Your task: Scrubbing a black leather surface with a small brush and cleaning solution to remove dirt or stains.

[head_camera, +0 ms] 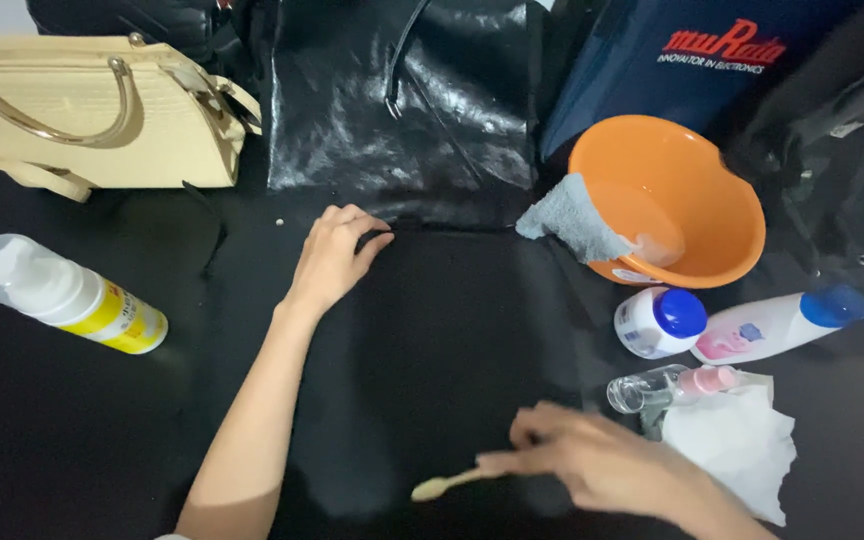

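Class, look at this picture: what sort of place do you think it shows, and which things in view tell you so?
Probably a home table set up for cleaning handbags. A cream handbag and a black leather bag lie on a black cloth, beside an orange basin with a grey rag, and the right hand holds a small brush.

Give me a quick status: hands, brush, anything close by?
Left hand flat on the black bag edge. Right hand gripping a small pale brush. White tissue and clear bottle beside it.

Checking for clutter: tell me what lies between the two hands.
Head view: only bare black surface lies between the left hand and the right hand, which holds a small pale brush.
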